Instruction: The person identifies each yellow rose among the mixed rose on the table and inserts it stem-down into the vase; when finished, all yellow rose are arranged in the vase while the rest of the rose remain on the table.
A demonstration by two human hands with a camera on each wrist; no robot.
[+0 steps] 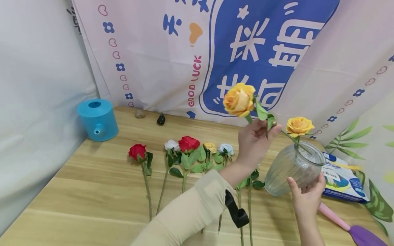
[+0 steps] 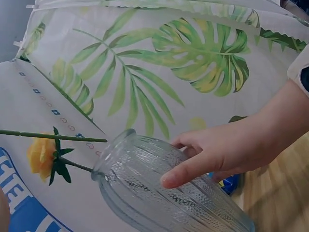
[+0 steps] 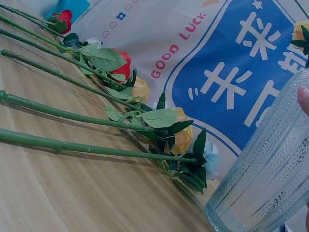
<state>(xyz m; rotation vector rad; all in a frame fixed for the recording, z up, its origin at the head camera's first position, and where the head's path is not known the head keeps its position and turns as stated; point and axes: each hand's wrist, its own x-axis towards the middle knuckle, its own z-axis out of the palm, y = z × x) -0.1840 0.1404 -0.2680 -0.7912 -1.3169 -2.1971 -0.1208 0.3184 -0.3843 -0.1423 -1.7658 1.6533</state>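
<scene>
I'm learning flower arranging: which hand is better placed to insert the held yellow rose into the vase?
Probably the left hand: it pinches the yellow rose, whose stem reaches toward the glass vase. The right hand is busy holding that vase.

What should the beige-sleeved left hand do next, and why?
The left hand should probably slide its green-stemmed yellow rose into the ribbed clear-glass vase: the stem tip is beside the mouth, and the right hand holds the vase tilted.

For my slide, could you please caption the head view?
Left hand holds a yellow rose; right hand grips a tilted glass vase containing another yellow rose.
</scene>
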